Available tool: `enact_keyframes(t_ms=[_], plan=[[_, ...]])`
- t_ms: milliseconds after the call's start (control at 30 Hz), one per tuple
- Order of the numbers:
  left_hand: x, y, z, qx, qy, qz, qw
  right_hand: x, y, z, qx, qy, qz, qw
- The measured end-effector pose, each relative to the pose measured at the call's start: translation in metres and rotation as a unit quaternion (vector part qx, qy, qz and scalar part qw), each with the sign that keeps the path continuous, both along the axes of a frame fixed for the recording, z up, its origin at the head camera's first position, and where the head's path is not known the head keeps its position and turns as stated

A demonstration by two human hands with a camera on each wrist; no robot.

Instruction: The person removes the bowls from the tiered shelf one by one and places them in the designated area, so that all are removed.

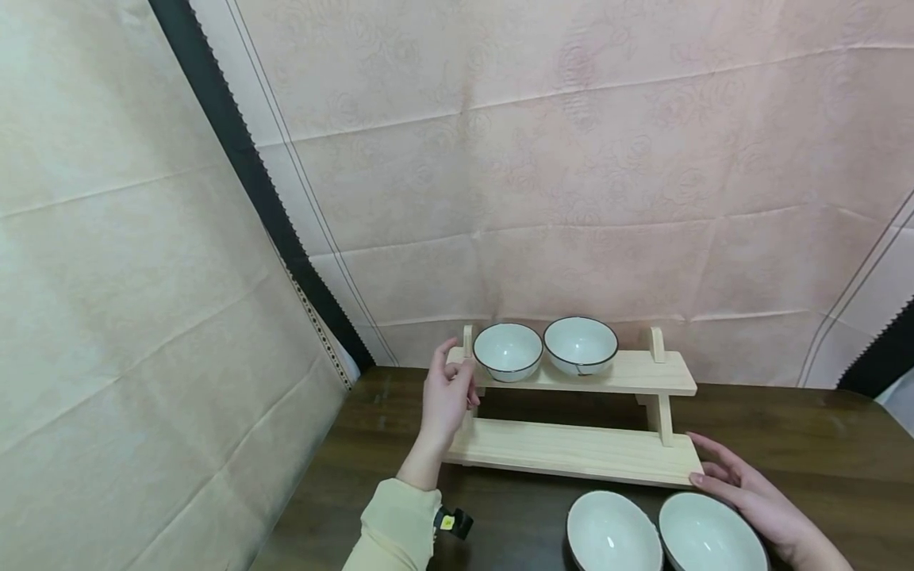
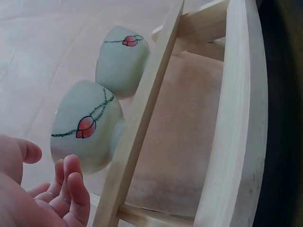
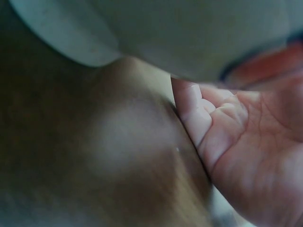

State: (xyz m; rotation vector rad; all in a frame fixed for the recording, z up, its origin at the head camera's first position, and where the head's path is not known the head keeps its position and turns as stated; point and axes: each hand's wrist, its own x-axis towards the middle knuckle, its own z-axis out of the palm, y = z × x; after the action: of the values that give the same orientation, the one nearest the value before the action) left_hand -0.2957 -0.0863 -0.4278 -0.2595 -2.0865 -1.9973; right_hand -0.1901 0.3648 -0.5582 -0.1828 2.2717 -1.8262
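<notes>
A two-tier pale wooden rack (image 1: 564,449) stands on the table. Two white bowls with dark rims sit on its upper board, a left bowl (image 1: 508,352) and a right bowl (image 1: 581,346); the left wrist view shows red flower buds on their outsides. My left hand (image 1: 448,394) is at the rack's left end, beside the left bowl, its fingers loosely bent with nothing between them. My right hand (image 1: 750,496) holds the lower board's right end, thumb near the front corner and fingers toward the back. Its fingers are partly hidden in the right wrist view.
Two larger white bowls, one left (image 1: 614,533) and one right (image 1: 712,533), stand side by side in front of the rack, close to my right forearm. The dark wooden table (image 1: 800,444) meets a pale cloth backdrop (image 1: 607,198) behind the rack.
</notes>
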Motion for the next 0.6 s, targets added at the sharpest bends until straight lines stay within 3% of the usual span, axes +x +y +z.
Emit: enact_keyframes(t_ms=[300, 600], plan=[[-0.009, 0.006, -0.006, -0.01, -0.012, -0.026, 0.9995, 0.0, 0.001, 0.0, 0.005, -0.001, -0.004, 1.0], [-0.014, 0.014, -0.007, -0.025, -0.034, -0.026, 0.9988, 0.001, 0.0, 0.002, 0.01, -0.013, -0.014, 0.9998]])
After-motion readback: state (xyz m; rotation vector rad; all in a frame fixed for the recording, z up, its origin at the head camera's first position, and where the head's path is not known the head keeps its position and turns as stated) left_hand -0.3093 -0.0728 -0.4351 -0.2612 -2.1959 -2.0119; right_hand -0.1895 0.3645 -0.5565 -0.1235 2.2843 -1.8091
